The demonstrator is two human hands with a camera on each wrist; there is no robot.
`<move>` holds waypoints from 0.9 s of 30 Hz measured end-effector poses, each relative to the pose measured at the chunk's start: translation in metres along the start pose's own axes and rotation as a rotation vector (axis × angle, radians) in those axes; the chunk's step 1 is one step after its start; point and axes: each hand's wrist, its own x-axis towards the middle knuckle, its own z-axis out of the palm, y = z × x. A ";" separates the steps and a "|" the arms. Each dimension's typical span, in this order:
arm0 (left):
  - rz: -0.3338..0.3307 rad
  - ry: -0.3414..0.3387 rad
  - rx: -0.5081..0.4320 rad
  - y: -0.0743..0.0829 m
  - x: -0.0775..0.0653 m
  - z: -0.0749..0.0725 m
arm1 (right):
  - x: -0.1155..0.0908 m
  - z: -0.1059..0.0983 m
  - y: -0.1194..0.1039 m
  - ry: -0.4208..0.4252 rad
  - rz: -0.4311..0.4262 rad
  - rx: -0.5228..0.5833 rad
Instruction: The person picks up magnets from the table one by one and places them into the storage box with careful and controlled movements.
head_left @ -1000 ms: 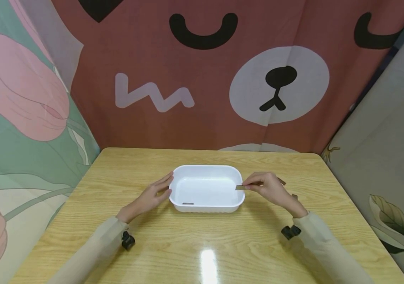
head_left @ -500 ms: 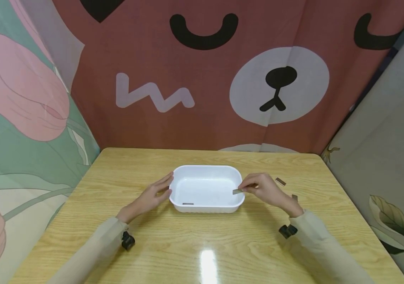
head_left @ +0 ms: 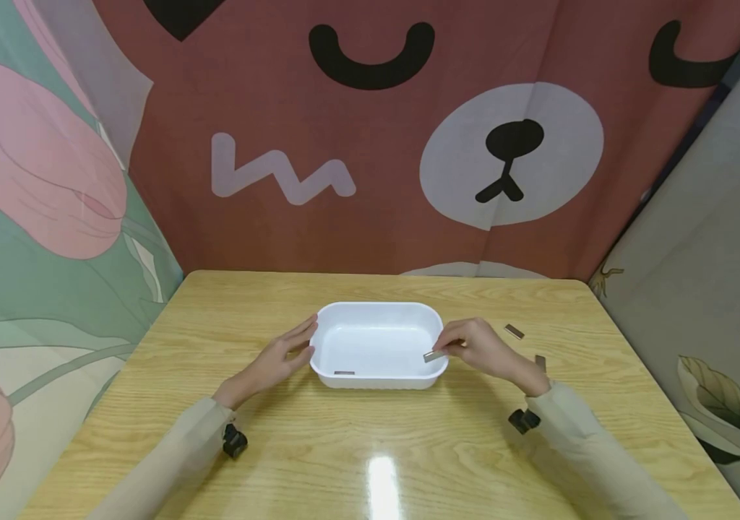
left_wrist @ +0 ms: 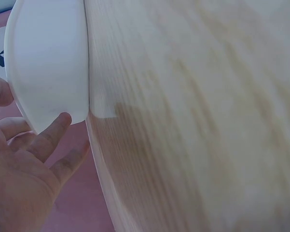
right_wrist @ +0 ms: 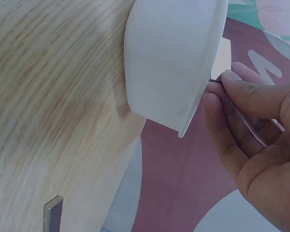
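Note:
A white oblong plastic basin [head_left: 379,308] stands on the table between my hands. My left hand [head_left: 274,362] touches its left end, fingers extended against the outer wall, as the left wrist view also shows. Over the basin's right rim, my right hand [head_left: 482,347] pinches a small flat metallic bar [head_left: 433,356] between thumb and fingers. That bar slants down into the basin. In the right wrist view my right hand [right_wrist: 258,130] hides most of it. Another small bar [head_left: 344,373] lies inside the basin near its front left.
Two more small bars lie on the table right of the basin: a brown-faced bar [head_left: 514,331] further back, and a bar [head_left: 540,362] partly behind my right wrist. Printed curtains [head_left: 370,231] hang around the wooden table [head_left: 318,448].
My right hand has moved slightly left and toward me, and its bar has tilted downward inside the rim. The left hand and basin have stayed still.

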 end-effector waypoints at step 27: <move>0.022 0.009 0.027 0.002 0.000 0.000 | 0.013 0.011 -0.005 -0.126 -0.116 -0.208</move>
